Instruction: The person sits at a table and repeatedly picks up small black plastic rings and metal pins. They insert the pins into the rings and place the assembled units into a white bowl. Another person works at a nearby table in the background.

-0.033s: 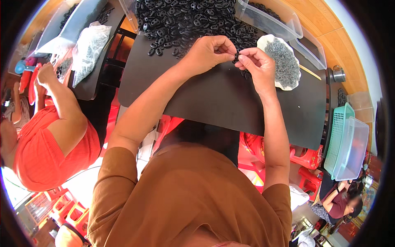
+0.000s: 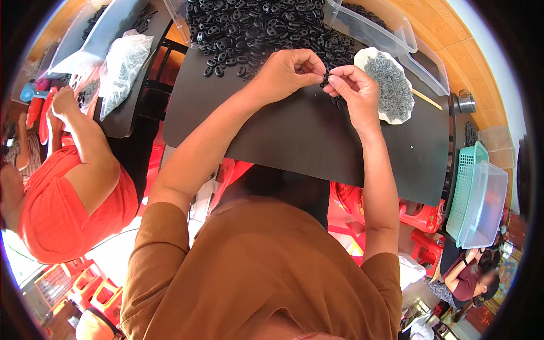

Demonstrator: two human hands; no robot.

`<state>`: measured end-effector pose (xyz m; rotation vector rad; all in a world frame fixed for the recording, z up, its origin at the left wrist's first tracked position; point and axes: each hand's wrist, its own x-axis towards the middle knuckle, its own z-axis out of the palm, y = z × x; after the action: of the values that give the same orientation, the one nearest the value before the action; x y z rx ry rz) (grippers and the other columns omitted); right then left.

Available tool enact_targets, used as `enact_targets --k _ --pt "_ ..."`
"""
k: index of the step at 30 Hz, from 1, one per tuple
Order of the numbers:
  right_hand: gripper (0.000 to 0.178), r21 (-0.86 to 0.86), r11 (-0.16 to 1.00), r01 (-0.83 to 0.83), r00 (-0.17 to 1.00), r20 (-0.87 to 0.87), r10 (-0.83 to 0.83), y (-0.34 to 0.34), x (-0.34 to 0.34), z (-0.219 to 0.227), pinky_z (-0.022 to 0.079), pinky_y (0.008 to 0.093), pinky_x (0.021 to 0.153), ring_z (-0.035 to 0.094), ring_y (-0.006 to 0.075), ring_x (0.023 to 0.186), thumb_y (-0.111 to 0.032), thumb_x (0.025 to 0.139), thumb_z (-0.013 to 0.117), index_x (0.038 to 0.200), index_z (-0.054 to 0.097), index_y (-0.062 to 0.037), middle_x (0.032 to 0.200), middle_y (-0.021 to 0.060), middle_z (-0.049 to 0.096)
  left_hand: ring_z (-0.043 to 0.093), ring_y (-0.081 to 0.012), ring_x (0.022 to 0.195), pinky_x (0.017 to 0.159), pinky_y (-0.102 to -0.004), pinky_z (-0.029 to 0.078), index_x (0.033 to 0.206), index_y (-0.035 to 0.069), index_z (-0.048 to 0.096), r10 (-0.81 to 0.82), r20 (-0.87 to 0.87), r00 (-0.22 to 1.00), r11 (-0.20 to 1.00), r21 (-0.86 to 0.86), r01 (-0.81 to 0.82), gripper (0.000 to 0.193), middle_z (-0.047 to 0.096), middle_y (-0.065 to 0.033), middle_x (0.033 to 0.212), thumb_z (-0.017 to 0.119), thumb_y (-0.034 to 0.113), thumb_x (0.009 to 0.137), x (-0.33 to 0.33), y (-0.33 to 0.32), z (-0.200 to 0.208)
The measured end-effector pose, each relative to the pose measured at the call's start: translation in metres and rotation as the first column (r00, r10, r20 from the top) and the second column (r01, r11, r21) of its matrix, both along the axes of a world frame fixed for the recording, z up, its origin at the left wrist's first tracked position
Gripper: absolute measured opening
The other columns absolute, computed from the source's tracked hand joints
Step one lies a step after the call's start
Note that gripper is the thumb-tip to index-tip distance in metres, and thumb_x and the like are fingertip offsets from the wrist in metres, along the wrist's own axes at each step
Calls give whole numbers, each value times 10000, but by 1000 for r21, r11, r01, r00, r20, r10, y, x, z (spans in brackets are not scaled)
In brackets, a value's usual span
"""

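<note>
My left hand (image 2: 290,75) and my right hand (image 2: 358,95) meet fingertip to fingertip above the dark table (image 2: 294,136). Both pinch a small black piece (image 2: 326,79), mostly covered by the fingers. A few more black pieces (image 2: 338,102) show just under my right hand. Beyond the hands spreads a large heap of small black oval pieces with two holes (image 2: 255,34). Right of my right hand is a whitish, wavy-edged dish (image 2: 362,55) full of tiny grey pieces (image 2: 388,85), too small to make out singly.
A thin wooden stick (image 2: 428,100) pokes out beside the dish. Clear plastic bins (image 2: 377,28) stand at the far right. A green basket (image 2: 463,187) is off the table's right end. At left, a person in red (image 2: 79,198) sits at another table with a plastic bag (image 2: 126,73).
</note>
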<state>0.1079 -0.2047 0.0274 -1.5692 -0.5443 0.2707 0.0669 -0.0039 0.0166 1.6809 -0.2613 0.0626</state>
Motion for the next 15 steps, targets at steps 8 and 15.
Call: enact_targets --k 8,15 --pt "110 91 996 -23 998 -58 28 -1 2 -3 540 240 678 692 137 762 -55 914 685 1009 678 1 887 57 696 636 -58 872 800 -220 516 1004 36 660 -37 -29 999 989 -147 32 125 681 0 939 711 51 891 1 -2 -2" --pt "101 41 999 -8 1000 -7 8 1 -1 0 542 235 674 694 133 762 -59 920 683 1004 680 -3 882 57 703 637 -56 865 798 -217 518 1000 33 655 -42 -20 999 987 -158 38 120 680 -1 936 707 40 892 2 -2 -5"
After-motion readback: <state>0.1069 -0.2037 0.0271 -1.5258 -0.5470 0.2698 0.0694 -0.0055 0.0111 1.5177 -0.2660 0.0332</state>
